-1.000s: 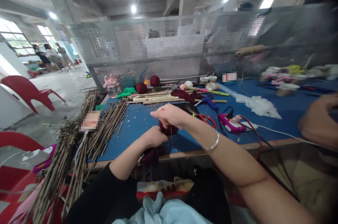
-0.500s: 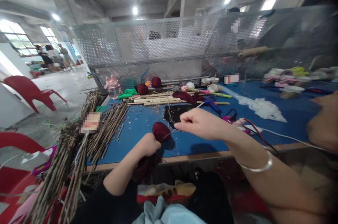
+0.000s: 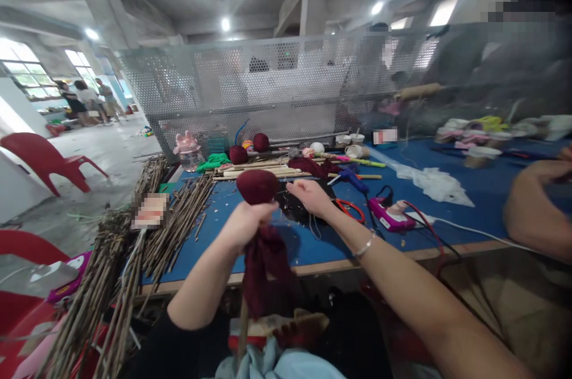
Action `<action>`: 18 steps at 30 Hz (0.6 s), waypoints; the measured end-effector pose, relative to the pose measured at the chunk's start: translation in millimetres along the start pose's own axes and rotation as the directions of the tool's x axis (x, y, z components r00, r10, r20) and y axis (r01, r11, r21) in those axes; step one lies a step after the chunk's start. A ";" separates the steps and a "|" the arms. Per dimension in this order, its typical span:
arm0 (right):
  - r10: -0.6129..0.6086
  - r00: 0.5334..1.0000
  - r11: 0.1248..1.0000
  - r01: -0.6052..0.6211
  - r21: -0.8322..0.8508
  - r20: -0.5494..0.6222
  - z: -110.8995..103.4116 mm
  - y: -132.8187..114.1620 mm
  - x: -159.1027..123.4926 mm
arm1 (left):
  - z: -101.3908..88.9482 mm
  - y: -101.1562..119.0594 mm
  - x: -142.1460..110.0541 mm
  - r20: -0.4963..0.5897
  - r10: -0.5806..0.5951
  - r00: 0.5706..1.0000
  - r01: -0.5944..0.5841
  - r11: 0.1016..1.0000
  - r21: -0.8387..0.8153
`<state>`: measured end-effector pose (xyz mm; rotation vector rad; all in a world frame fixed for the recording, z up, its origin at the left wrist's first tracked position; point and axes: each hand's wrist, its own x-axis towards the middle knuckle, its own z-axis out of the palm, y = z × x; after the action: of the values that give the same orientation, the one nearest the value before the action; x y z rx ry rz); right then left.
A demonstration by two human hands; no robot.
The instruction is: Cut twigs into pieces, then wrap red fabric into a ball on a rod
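My left hand (image 3: 250,221) is wrapped round the neck of a dark red cloth-covered ball (image 3: 257,186), which it holds up over the table's front part. Loose dark red cloth (image 3: 268,269) hangs below the fist, and a wooden stick (image 3: 243,328) runs down beneath it. To the right of the ball, my right hand (image 3: 310,195) is closed in a pinch on a thin pale thread (image 3: 315,225), whose loose end dangles under the fingers. Black cloth (image 3: 295,203) lies on the table behind that hand.
Bundles of thin sticks (image 3: 179,230) lie at the left. Farther back are two red balls (image 3: 261,142), pale sticks (image 3: 272,171) and a blue glue gun (image 3: 355,179). Orange-handled scissors (image 3: 351,210) and a purple power strip (image 3: 391,215) sit right. A co-worker's arm (image 3: 531,206) shows at the right edge.
My left hand has raised the red ball upright, so the hanging cloth and stick now show. My right hand swung out to the right with the thread, then came back closer to the ball.
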<state>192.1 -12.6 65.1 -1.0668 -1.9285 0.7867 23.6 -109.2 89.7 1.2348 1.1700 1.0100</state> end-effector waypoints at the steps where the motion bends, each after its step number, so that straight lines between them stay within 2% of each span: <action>1: -0.004 0.999 1.000 0.003 -0.016 -0.054 -0.9 6.7 -4.2 | -8.9 -0.3 4.0 -0.033 -0.001 0.999 -0.001 0.998 -0.056; 3: -0.015 0.995 0.999 0.011 -0.041 -0.102 -5.4 16.4 -13.3 | -22.5 -7.3 9.1 0.023 0.003 1.000 0.002 0.978 -0.208; 5: -0.015 0.996 0.999 0.011 -0.053 -0.087 -10.1 20.1 -20.7 | -28.0 -19.3 10.1 0.115 0.033 0.993 0.010 0.934 -0.357; 7: -0.025 0.996 0.998 0.019 -0.067 -0.087 -13.1 15.3 -27.7 | -29.0 -32.4 10.2 0.131 0.085 0.988 -0.028 0.921 -0.388; 8: -0.037 0.996 0.997 0.031 -0.074 -0.084 -14.8 8.8 -31.9 | -29.8 -38.9 11.1 0.087 0.112 0.990 -0.077 0.941 -0.330; 10: -0.087 0.995 0.993 0.082 -0.084 -0.055 -21.9 -13.4 -41.1 | -34.6 -52.3 15.9 -0.092 0.152 0.984 -0.158 0.985 -0.064; 12: -0.202 0.979 0.976 0.202 -0.079 0.009 -37.6 -44.6 -47.5 | -42.3 -66.5 22.8 -0.314 0.179 0.932 -0.086 0.953 0.290; 13: -0.274 0.961 0.961 0.272 -0.050 -0.038 -48.4 -61.2 -47.3 | -45.6 -73.7 25.8 -0.393 0.150 0.907 0.024 0.914 0.404; 14: -0.347 0.928 0.937 0.349 -0.009 -0.135 -60.2 -76.8 -44.1 | -47.6 -80.2 27.9 -0.398 0.100 0.912 0.102 0.883 0.457; 15: -0.386 0.892 0.915 0.402 0.023 -0.235 -71.5 -90.2 -37.8 | -47.8 -85.5 28.9 -0.351 0.065 0.934 0.115 0.877 0.467; 16: -0.412 0.870 0.904 0.428 0.000 -0.270 -81.1 -100.3 -28.9 | -46.2 -89.1 28.8 -0.300 0.035 0.953 0.102 0.897 0.429; 18: -0.415 0.899 0.910 0.410 -0.068 -0.138 -90.9 -108.6 -7.3 | -39.7 -89.4 25.9 -0.178 -0.018 0.984 0.058 0.973 0.224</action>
<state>229.1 -55.6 195.0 -0.6758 -1.9509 0.4208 -15.9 -86.0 -0.5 1.3173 1.4749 0.9903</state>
